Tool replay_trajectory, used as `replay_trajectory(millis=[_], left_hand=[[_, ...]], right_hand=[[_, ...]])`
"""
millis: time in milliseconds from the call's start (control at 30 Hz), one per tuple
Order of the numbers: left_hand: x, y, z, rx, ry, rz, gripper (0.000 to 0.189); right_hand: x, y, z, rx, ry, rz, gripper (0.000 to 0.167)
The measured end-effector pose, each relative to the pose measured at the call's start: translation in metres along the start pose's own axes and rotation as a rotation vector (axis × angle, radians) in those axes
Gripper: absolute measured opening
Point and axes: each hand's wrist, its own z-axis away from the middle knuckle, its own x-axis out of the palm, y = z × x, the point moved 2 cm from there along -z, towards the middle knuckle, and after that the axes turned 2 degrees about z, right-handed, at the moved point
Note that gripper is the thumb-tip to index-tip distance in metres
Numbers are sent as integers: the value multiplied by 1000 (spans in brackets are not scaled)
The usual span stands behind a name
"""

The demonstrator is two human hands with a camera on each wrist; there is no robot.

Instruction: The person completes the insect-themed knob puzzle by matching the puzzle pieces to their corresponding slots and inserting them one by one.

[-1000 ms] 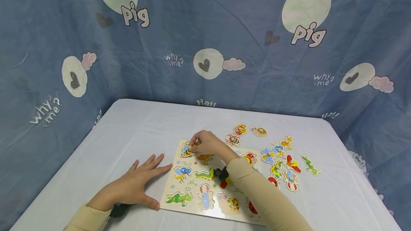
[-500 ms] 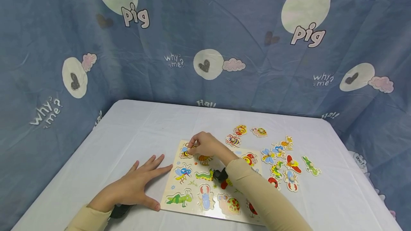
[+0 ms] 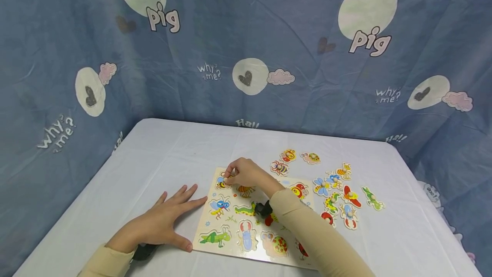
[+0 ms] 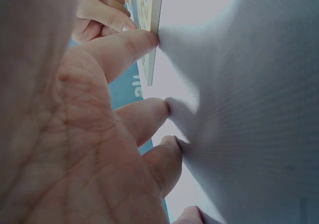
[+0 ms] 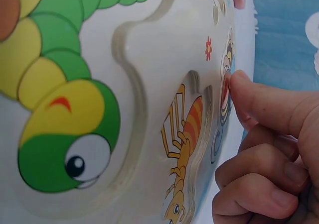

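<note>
Near the far left corner of a wooden puzzle board (image 3: 230, 251), my right hand (image 3: 247, 172) pinches the small knob of a bee puzzle piece (image 3: 221, 182). The right wrist view has the bee piece (image 5: 228, 97) lying at its spot on the board, thumb on the knob and the other fingers curled in. My left hand (image 3: 163, 219) lies spread on the table, left of the board. Its index fingertip and thumb tip are at the board's left edge; in the left wrist view a finger (image 4: 132, 47) touches that edge and other fingertips press the cloth.
Several loose insect pieces lie right of the board, among them a grasshopper (image 3: 372, 198), a stag beetle (image 3: 349, 216) and a caterpillar (image 3: 332, 203). A spider (image 3: 279, 168) and a snail (image 3: 310, 158) lie behind it. A blue printed curtain (image 3: 184, 89) hangs behind the white table.
My right hand has shifted very slightly left and down with the bee piece, which now sits flatter at the corner. The left hand stays where it was.
</note>
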Motion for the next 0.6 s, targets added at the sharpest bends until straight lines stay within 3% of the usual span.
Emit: replay_trajectory(millis=[600], left_hand=[[0,2,-4,8,4,29,116]], right_hand=[[0,2,2,0,-9,-13,7]])
